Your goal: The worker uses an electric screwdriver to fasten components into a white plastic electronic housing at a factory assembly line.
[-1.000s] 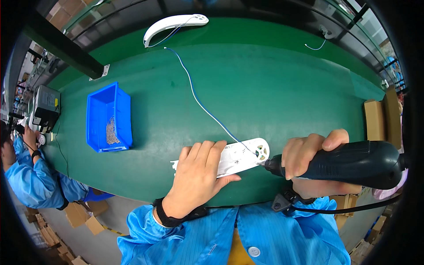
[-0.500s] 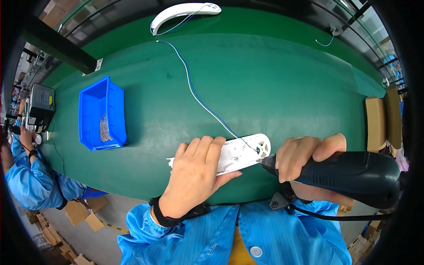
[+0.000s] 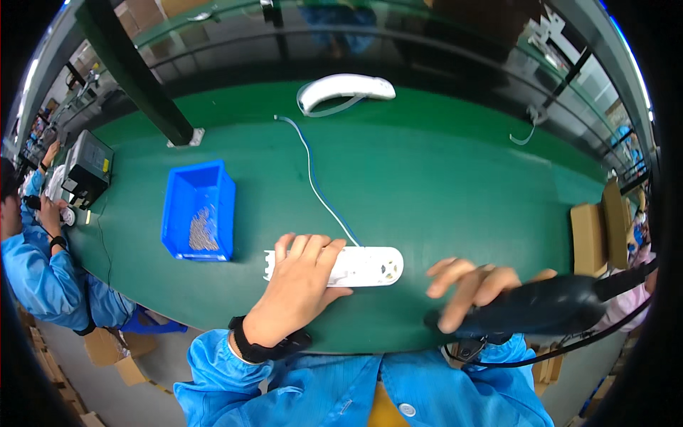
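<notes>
My left hand (image 3: pixel 299 288) lies flat on a white power strip (image 3: pixel 363 267) near the front edge of the green table (image 3: pixel 441 178), pressing it down. A thin white and blue cable (image 3: pixel 313 178) runs from the strip toward the back. My right hand (image 3: pixel 466 292) grips a black electric screwdriver (image 3: pixel 548 309) to the right of the strip, its tip drawn away from the strip's end. The right hand is blurred.
A blue bin (image 3: pixel 199 210) with small metal screws stands left of the strip. A second white power strip (image 3: pixel 345 89) lies at the back. Cardboard boxes (image 3: pixel 594 235) sit at the right. Another person (image 3: pixel 35 277) in blue works at the left beside a grey machine (image 3: pixel 89 167).
My right hand has pulled the screwdriver back from the strip's right end, to the right and toward me. The left hand stays on the strip. The view has tilted.
</notes>
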`<state>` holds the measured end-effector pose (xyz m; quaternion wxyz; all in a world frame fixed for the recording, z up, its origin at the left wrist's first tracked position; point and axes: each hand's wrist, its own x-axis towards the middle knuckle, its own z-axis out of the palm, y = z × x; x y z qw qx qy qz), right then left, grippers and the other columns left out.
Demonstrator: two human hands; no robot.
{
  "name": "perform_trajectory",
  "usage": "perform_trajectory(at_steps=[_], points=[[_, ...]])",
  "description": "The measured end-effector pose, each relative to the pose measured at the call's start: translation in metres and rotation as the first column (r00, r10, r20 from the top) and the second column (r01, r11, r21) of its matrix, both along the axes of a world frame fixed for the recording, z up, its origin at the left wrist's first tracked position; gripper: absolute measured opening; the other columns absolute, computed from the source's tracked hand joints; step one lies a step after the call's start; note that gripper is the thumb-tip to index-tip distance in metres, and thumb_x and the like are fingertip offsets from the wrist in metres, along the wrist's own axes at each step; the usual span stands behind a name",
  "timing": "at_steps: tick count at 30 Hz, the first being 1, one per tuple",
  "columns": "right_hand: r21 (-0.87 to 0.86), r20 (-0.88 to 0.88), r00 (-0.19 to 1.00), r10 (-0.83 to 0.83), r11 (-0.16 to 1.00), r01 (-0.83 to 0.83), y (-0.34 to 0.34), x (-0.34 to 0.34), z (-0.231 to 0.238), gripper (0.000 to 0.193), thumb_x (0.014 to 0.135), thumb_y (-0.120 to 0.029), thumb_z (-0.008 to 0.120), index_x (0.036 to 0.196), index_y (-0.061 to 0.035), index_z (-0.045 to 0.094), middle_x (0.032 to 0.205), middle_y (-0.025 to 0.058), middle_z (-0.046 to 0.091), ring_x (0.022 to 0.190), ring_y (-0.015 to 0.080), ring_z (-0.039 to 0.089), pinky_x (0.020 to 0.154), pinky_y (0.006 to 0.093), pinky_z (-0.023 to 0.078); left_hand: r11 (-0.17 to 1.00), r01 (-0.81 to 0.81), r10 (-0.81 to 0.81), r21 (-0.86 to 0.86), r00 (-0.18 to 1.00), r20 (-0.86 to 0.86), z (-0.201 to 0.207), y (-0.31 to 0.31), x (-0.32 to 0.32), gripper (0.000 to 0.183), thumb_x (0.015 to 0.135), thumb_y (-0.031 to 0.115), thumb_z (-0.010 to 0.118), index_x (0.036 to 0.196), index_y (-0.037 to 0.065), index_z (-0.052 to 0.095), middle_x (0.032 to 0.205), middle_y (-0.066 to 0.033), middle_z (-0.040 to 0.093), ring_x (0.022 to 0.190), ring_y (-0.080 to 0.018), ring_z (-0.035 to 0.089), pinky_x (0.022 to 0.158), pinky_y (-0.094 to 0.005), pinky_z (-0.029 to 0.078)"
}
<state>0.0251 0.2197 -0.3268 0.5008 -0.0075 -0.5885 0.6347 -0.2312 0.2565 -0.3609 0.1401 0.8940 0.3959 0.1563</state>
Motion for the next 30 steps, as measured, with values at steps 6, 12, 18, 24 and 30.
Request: perform_trajectory(at_steps=[6,12,18,24,30], points=[[0.471,0.799,0.365,-0.478,0.875,0.115,0.035,-0.029,-0.058,0.088,0.074,-0.043,0.068,0.136,0.0024,0.024,0.137,0.0273,0.028,0.128,0.0381,0.029,0.105,0.0441,0.025,0.999,-0.037,0.030,0.039,0.987,0.155,0.018,0.018,-0.013,0.082,0.058,0.034,0.078,0.125,0.005,0.042,0.137,-0.0196,0.030,0.125,-0.0361,0.031,0.101,-0.0562,0.018],[0.713,0.679,0.342,-0.649,0.695,-0.095,0.092,-0.025,-0.074,0.069,0.072,-0.021,0.068,0.129,-0.0006,0.036,0.121,0.0193,0.048,0.111,0.0331,0.048,0.094,0.0401,0.039,0.939,-0.306,0.174,0.158,0.817,0.549,-0.001,0.024,-0.035,0.051,0.064,0.013,0.069,0.111,0.002,0.052,0.125,-0.0196,0.044,0.115,-0.0352,0.042,0.096,-0.0420,0.033],[0.656,0.172,-0.106,-0.979,0.034,0.754,0.202,0.097,-0.079,0.063,0.071,-0.012,0.068,0.125,0.0032,0.039,0.115,0.0215,0.048,0.106,0.0316,0.050,0.091,0.0349,0.039,0.954,-0.224,0.088,0.197,0.843,0.531,-0.008,0.025,-0.028,0.031,0.069,0.019,0.070,0.095,0.007,0.059,0.111,-0.0137,0.053,0.101,-0.0319,0.048,0.088,-0.0415,0.037],[0.565,0.407,-0.340,-0.848,-0.059,0.823,0.246,0.194,-0.151,0.059,0.082,-0.024,0.064,0.129,0.0004,0.040,0.126,0.0185,0.045,0.119,0.0298,0.042,0.099,0.0349,0.032,0.986,-0.128,0.064,0.104,0.878,0.474,-0.008,0.026,-0.022,0.029,0.070,0.022,0.072,0.095,0.011,0.062,0.113,-0.0062,0.053,0.097,-0.0229,0.050,0.089,-0.0445,0.034],[0.084,0.259,-0.475,-0.841,-0.470,0.879,0.240,0.225,-0.154,0.042,0.091,-0.028,0.050,0.122,0.0001,0.046,0.121,0.0155,0.051,0.113,0.0248,0.047,0.096,0.0328,0.035,0.985,-0.165,0.122,0.060,0.890,0.439,-0.004,0.027,-0.020,0.026,0.072,0.010,0.068,0.097,0.006,0.059,0.110,-0.0122,0.056,0.098,-0.0302,0.051,0.087,-0.0399,0.035]])
